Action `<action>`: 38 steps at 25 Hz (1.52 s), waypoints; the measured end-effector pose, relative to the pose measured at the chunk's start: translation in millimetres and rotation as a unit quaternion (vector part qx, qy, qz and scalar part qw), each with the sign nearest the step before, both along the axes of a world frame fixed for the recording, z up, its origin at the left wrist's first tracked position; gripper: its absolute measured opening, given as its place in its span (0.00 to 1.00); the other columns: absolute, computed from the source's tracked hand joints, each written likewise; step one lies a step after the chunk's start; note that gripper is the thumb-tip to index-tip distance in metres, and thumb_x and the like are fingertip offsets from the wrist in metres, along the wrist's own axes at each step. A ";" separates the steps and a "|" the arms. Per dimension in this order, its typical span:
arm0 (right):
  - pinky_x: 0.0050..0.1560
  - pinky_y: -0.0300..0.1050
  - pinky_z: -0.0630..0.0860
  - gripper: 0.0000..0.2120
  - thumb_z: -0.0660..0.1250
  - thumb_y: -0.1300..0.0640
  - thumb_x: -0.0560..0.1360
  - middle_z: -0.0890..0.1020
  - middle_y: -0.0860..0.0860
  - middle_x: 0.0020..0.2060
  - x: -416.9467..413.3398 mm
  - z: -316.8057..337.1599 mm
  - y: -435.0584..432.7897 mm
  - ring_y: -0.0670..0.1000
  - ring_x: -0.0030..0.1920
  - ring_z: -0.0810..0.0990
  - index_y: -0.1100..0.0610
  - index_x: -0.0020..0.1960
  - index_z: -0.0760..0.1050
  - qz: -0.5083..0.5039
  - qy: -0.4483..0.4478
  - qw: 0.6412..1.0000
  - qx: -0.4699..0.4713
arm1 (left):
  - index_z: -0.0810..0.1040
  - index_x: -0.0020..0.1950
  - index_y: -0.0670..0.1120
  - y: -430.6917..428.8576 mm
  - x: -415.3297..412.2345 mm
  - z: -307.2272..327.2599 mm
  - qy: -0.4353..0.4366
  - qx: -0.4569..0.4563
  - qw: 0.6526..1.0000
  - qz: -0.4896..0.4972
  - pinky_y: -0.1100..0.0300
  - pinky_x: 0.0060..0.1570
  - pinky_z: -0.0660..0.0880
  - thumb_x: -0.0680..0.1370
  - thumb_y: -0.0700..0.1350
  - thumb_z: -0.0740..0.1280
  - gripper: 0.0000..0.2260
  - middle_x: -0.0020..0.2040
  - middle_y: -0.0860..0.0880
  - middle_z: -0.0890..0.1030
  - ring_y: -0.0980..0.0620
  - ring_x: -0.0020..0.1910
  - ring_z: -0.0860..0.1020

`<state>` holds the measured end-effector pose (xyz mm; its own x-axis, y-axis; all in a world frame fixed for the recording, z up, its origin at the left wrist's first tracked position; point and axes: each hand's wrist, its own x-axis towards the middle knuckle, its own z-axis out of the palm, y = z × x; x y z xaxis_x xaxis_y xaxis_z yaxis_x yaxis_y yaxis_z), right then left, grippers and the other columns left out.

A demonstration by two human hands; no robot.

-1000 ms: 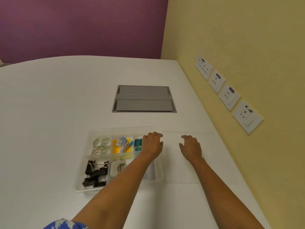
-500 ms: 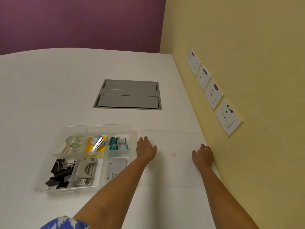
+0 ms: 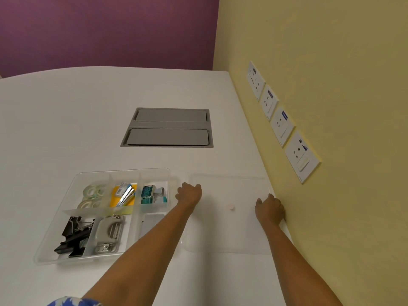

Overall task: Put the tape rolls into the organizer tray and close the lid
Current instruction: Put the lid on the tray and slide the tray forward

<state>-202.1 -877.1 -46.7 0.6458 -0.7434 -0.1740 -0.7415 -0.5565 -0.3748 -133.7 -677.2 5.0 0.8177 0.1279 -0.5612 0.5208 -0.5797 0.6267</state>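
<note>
The clear organizer tray (image 3: 123,171) lies uncovered on the white table, left of centre. Several clear tape rolls (image 3: 93,193) sit in its back-left compartment. The transparent lid (image 3: 229,191), with a small pale knob (image 3: 231,208) in its middle, lies flat on the table just right of the tray. My left hand (image 3: 189,193) is curled over the lid's left edge, between lid and tray. At the lid's right edge, close to the yellow wall, my right hand (image 3: 269,209) is curled. My left forearm hides the tray's front-right corner.
The other tray compartments hold black binder clips (image 3: 72,236), a grey hole punch (image 3: 108,233), a stapler on yellow notes (image 3: 125,194) and teal staple boxes (image 3: 148,194). A grey cable hatch (image 3: 167,128) is set into the table behind. Wall sockets (image 3: 301,156) line the yellow wall.
My left hand has left the tray and gone to the lid's left edge. My right hand has slid from the lid's middle to its right edge by the wall.
</note>
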 end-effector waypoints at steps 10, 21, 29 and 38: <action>0.63 0.60 0.72 0.19 0.57 0.57 0.81 0.76 0.63 0.64 -1.2 15.2 1.7 0.65 0.65 0.73 0.62 0.70 0.68 -0.096 -0.152 0.981 0.079 | 0.70 0.69 0.42 -3.5 6.5 75.3 -0.222 0.105 0.969 -0.033 0.47 0.66 0.64 0.82 0.49 0.55 0.19 0.69 0.41 0.68 0.42 0.68 0.66; 0.68 0.51 0.68 0.18 0.52 0.53 0.83 0.71 0.56 0.69 30.7 138.9 74.7 0.56 0.69 0.70 0.58 0.69 0.70 -0.210 -0.463 0.788 0.347 | 0.74 0.63 0.46 66.0 30.6 125.2 -0.356 -0.150 0.906 0.170 0.44 0.66 0.70 0.82 0.53 0.55 0.17 0.62 0.45 0.77 0.45 0.61 0.75; 0.66 0.40 0.72 0.18 0.56 0.48 0.82 0.79 0.50 0.44 36.6 165.3 104.4 0.49 0.54 0.76 0.59 0.47 0.78 -0.249 -0.519 0.611 0.543 | 0.78 0.55 0.44 151.9 44.1 124.6 -0.188 -0.440 0.799 0.364 0.61 0.48 0.75 0.82 0.52 0.56 0.16 0.51 0.46 0.79 0.50 0.50 0.76; 0.71 0.44 0.65 0.14 0.62 0.57 0.81 0.74 0.53 0.65 51.2 136.7 154.8 0.49 0.65 0.72 0.60 0.65 0.73 -0.154 -0.399 0.668 0.608 | 0.72 0.68 0.40 260.6 60.6 89.7 -0.073 -0.550 0.772 0.311 0.60 0.53 0.76 0.80 0.36 0.63 0.16 0.41 0.43 0.80 0.50 0.40 0.77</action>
